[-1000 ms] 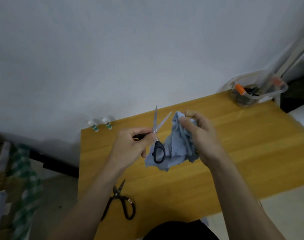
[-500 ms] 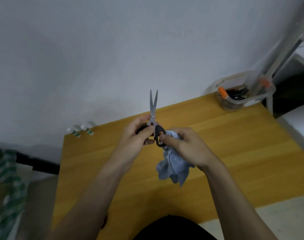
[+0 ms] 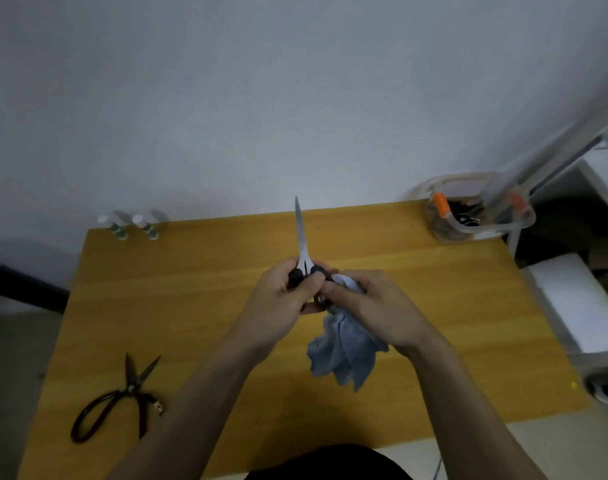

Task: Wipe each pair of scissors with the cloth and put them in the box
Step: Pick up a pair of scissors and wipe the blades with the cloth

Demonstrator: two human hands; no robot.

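Note:
My left hand grips the black handles of a pair of silver-bladed scissors, held above the middle of the wooden table with the closed blades pointing away from me. My right hand holds a light blue cloth against the handles; most of the cloth hangs below the hand. A second pair, dark all-metal scissors, lies partly spread at the table's front left. The clear plastic box with orange clips stands at the back right corner with dark items inside.
Two small white bottles with green labels stand at the table's back left corner against the wall. A white metal rack stands close to the table's right edge.
The spread blades have closed and now point straight away. My right hand with the cloth has moved from the blades down to the handles. The view has shifted, bringing the dark scissors back into sight.

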